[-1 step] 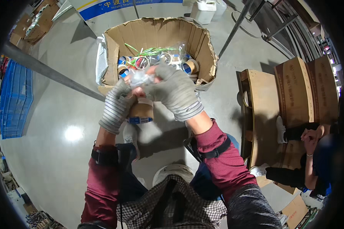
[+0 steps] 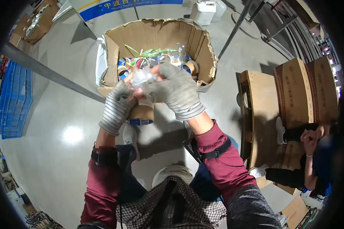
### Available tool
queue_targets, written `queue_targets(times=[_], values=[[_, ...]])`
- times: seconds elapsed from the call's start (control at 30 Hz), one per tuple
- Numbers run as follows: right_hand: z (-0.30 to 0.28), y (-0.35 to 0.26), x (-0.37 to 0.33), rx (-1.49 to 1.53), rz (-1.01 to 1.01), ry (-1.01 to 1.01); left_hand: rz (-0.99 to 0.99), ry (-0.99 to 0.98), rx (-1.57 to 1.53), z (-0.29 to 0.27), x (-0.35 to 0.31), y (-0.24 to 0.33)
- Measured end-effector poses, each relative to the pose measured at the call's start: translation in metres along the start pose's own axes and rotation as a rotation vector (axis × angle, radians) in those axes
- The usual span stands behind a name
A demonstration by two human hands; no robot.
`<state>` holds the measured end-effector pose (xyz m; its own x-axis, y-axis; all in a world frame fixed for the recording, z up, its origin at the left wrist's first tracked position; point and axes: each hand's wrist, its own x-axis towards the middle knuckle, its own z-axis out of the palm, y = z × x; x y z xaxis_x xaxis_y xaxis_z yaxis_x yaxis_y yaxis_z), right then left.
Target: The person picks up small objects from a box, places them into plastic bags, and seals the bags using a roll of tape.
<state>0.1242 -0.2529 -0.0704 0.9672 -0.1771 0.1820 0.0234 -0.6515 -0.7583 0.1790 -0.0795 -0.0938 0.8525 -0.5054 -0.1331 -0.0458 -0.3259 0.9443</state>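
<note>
Both my hands wear grey fingerless gloves and meet in front of a large open cardboard box. My left hand (image 2: 118, 105) is closed around a brown cardboard tape core (image 2: 142, 110) with a blue printed band at its lower edge. Between my hands is a crumpled wad of clear plastic film (image 2: 142, 77), blurred at its edges. My right hand (image 2: 176, 89) has its fingers bent and pinches this wad. The left fingertips also touch the film, partly hidden behind it.
The torn cardboard box (image 2: 156, 32) holds several tape cores (image 2: 192, 67), green straps (image 2: 151, 52) and clear plastic. Blue crates (image 2: 16, 99) stand at left. On the right, a person (image 2: 311, 141) sits by large cartons (image 2: 294, 89) and a wooden pallet (image 2: 258, 122). A white jug (image 2: 203, 12) stands behind the box.
The clear film has shifted slightly to the right and changed shape between my fingers. The tape core sits a touch lower. Both hands keep their grip.
</note>
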Motion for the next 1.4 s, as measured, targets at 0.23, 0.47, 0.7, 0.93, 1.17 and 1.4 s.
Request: queue_targets(times=[0.23,0.47,0.7,0.93,1.17,1.4], values=[[-0.010,0.042,0.014,0.097,0.244,0.379,0.148,0.109,-0.373,-0.011,-0.009,0.013],[-0.005,0.022,0.006,0.225,-0.081,-0.144,0.118,0.219,-0.555,-0.015,-0.006,0.007],[0.013,0.012,0.004,0.216,-0.100,-0.657,0.099,0.280,-0.693,-0.017,-0.005,0.009],[-0.032,0.048,0.014,-0.327,-0.637,-0.047,0.149,0.085,-0.477,-0.020,-0.011,0.011],[-0.060,0.067,0.025,0.672,0.306,0.352,-0.033,-0.156,-0.260,-0.017,-0.017,0.020],[-0.062,0.095,0.029,0.337,0.512,0.389,-0.077,-0.111,0.076,-0.014,-0.004,-0.019]])
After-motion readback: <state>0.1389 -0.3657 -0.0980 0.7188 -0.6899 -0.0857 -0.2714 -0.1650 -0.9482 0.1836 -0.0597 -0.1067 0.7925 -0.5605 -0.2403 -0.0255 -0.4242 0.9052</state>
